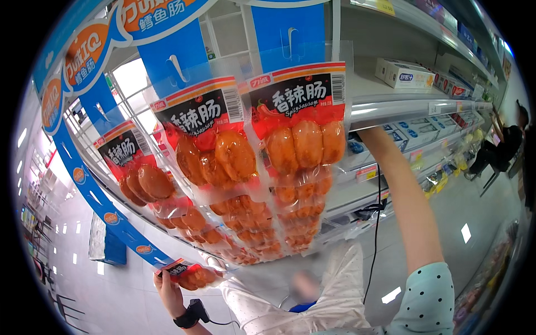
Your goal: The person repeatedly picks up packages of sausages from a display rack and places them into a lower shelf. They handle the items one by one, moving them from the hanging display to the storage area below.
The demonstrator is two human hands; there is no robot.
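My left hand (167, 291) grips the top corner of a clear-and-red packet of sausages (197, 277), beside the lower end of a blue hanging strip (95, 202). A black band with a small device (193, 314) sits on that wrist. My right forearm (402, 197) reaches up to the shelf edge, but the hand itself is hidden behind the shelf lip and hanging packets. In front of me, large sausage packets (305, 142) hang from a wire rack in columns, with more packets below each. Another front packet (215, 157) and a smaller-looking one (153, 182) hang to the left.
Blue hook strips (289, 29) with slots back the packets. Shelves (377, 104) with boxed goods (408, 75) run along the right. A black cable (374, 251) hangs by my right arm. A person (502, 142) sits at far right. A blue-sided box (108, 240) stands on the floor.
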